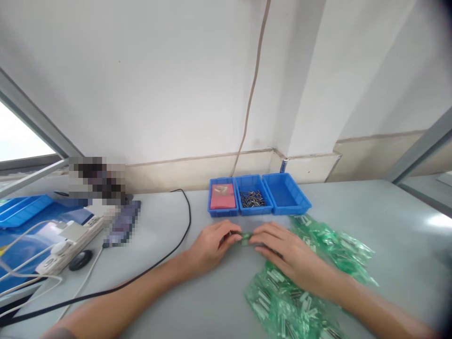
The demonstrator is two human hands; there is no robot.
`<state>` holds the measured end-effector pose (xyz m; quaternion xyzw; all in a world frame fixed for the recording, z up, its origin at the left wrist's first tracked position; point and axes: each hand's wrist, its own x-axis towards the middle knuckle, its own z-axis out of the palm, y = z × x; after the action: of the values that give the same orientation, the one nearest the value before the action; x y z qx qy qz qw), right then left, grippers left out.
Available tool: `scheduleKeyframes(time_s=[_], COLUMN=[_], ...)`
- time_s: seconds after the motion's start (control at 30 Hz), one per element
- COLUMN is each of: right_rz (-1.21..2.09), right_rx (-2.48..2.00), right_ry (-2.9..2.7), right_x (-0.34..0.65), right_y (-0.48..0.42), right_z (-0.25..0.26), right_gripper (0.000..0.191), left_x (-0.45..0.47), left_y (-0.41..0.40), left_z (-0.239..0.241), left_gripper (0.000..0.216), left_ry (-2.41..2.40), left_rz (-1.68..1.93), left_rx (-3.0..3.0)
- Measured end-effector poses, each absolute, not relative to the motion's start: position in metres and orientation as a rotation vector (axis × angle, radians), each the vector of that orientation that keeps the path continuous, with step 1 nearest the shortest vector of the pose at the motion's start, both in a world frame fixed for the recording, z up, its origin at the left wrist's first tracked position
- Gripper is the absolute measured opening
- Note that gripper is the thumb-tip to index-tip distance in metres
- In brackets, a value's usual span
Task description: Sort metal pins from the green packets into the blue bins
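Between my hands, above the grey table, is a small green plastic bag [246,238]; what it contains is too small to make out. My left hand [215,242] pinches its left side with thumb and fingers. On the other side my right hand [282,247] has its fingers closed on the bag's right edge. Beneath and beside my right forearm lie several green plastic bags [264,301] holding pale and metallic slim pieces. More such green bags [342,249] are heaped to the right of my right hand.
Beyond my hands stand three blue bins: one with red material [223,201], one with small metal pins [252,199], and an empty one [286,195]. A black cable [187,226] crosses the left of the table. A power strip [52,263] and a round black object [80,260] lie farther left.
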<state>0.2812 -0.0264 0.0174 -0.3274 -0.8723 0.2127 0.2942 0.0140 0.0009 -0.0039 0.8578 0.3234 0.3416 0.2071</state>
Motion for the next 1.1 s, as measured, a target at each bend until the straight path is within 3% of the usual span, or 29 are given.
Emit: scheduleKeyframes(time_s=[0.2, 0.77, 1.1], right_rz=[0.751, 0.538, 0.501], right_rx=[-1.075, -1.150, -1.146], right_ry=[-2.145, -2.037, -2.040], right_x=[0.2834, 0.2850, 0.2862], right_y=[-0.0265, -0.0194, -0.0202], right_z=[0.0207, 0.0181, 0.0187], right_gripper=[0.009, 0.018, 0.019], left_x=[0.0154, 0.0117, 0.0113], left_y=[0.0003, 0.0023, 0.0020], left_z=[-0.0028, -0.0020, -0.0018], left_gripper=[0.028, 0.028, 0.016], left_ry=[0.932, 0.745, 0.791], left_rz=[0.941, 0.985, 1.042], left_rx=[2.397, 2.509, 2.552])
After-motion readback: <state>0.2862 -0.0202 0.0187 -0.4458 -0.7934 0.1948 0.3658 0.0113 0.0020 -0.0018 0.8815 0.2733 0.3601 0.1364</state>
